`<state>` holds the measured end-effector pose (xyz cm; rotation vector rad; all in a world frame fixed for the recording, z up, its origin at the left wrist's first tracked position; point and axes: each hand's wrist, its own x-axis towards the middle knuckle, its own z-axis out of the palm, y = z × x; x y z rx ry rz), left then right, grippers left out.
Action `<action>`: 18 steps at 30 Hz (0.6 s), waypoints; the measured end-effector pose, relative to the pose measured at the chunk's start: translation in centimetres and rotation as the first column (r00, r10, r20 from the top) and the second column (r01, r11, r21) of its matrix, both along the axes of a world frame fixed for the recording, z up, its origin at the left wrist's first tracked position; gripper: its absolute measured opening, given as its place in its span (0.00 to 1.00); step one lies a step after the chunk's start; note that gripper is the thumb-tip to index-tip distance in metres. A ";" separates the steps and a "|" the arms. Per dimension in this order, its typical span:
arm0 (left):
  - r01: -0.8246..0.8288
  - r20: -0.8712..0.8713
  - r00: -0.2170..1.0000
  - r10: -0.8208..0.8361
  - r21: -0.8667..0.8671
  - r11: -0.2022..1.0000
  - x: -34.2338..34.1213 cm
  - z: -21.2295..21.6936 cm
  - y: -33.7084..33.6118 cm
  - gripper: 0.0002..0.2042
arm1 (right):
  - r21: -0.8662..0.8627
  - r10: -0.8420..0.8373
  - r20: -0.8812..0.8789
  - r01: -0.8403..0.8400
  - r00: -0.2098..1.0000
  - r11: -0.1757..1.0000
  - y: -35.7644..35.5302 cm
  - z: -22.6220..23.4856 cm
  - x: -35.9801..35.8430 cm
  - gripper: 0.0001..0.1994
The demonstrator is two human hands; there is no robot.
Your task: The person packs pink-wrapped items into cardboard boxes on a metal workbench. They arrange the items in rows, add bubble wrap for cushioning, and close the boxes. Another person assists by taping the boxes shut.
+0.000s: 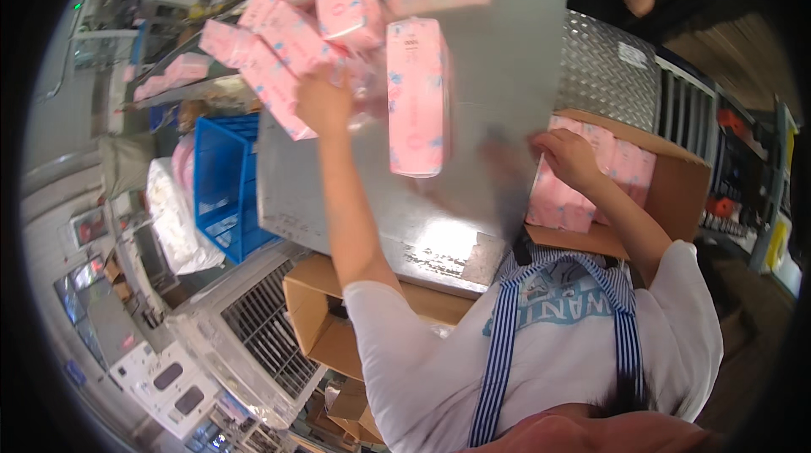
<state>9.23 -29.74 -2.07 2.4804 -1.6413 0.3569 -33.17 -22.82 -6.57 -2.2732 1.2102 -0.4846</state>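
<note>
Pink packs with blue floral print, looking like wrapped tissue packs, lie on the metal table (498, 65). My left hand (323, 105) is at the near end of one pink pack (296, 37) in the pile, its fingers curled against the wrapper; motion smears them slightly. Just right of that hand, a single pink pack (416, 98) lies lengthwise, apart from the pile. My right hand (568, 159) is over the left side of an open cardboard carton (680, 195), fingers drawn together, with nothing visible in them. Several pink packs (557, 200) stand in this carton, partly hidden by my right forearm.
Left of the table stands a blue plastic crate (224, 187) beside a white bag (175, 217). Another open carton (321, 318) sits below the table's near edge. A patterned metal plate (604, 73) lies beyond the right carton, and another person's hand (639, 2) shows at the far right.
</note>
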 end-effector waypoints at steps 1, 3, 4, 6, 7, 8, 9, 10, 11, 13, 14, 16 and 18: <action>-0.104 -0.129 0.985 0.112 0.070 0.992 0.3 1.3 -2.7 0.23 | 0.000 -0.002 -0.013 0.002 1.000 1.000 0.0 0.3 0.2 0.06; -0.172 -0.186 0.963 0.195 0.134 0.976 3.1 1.5 -5.3 0.28 | -0.006 0.024 -0.055 -0.024 0.998 1.000 0.2 1.0 0.8 0.06; -0.232 -0.185 0.944 0.273 0.216 0.948 2.4 2.2 -6.8 0.30 | -0.006 0.027 -0.103 -0.028 0.994 1.000 0.2 1.0 0.5 0.06; -0.249 -0.123 0.948 0.293 0.288 0.925 1.9 2.0 -7.1 0.34 | 0.016 0.017 -0.123 -0.015 0.992 1.000 0.4 1.4 0.9 0.08; -0.272 -0.089 0.945 0.314 0.320 0.907 1.7 2.1 -6.6 0.36 | 0.027 -0.013 -0.154 0.018 0.988 0.999 0.8 1.2 0.5 0.08; -0.222 -0.137 0.949 0.283 0.344 0.912 0.1 2.8 -5.7 0.38 | 0.036 -0.033 -0.176 0.040 0.984 0.999 1.1 0.4 -0.1 0.08; -0.156 -0.076 0.978 0.195 0.359 0.920 -0.4 1.9 -3.8 0.39 | 0.041 -0.040 -0.188 0.048 0.981 0.998 1.2 0.1 -0.1 0.09; -0.100 -0.008 0.994 0.112 0.380 0.920 -0.4 1.0 -1.7 0.40 | 0.091 -0.034 -0.207 0.054 0.978 0.994 1.1 0.5 0.3 0.09; -0.048 -0.079 0.992 0.095 0.459 0.887 -1.1 2.1 -0.2 0.41 | 0.141 -0.059 -0.146 0.080 0.987 0.987 0.4 0.8 1.1 0.08; 0.065 -0.227 0.970 0.089 0.592 0.804 -1.8 5.1 2.5 0.43 | 0.246 -0.105 -0.029 0.109 0.994 0.963 -0.5 1.7 2.8 0.08; -0.078 -0.157 0.974 0.164 0.448 0.891 -0.1 5.1 3.3 0.44 | 0.323 -0.102 -0.118 0.135 0.988 0.937 -1.5 2.1 4.3 0.11; -0.330 -0.050 0.941 0.335 0.092 0.940 3.8 3.7 3.8 0.46 | 0.394 -0.162 0.172 0.082 0.972 0.915 -3.6 0.8 7.6 0.15; -0.307 -0.319 0.879 0.355 0.192 0.932 7.2 0.2 5.5 0.48 | 0.565 -0.306 0.464 -0.012 0.832 0.825 -5.0 1.4 13.4 0.19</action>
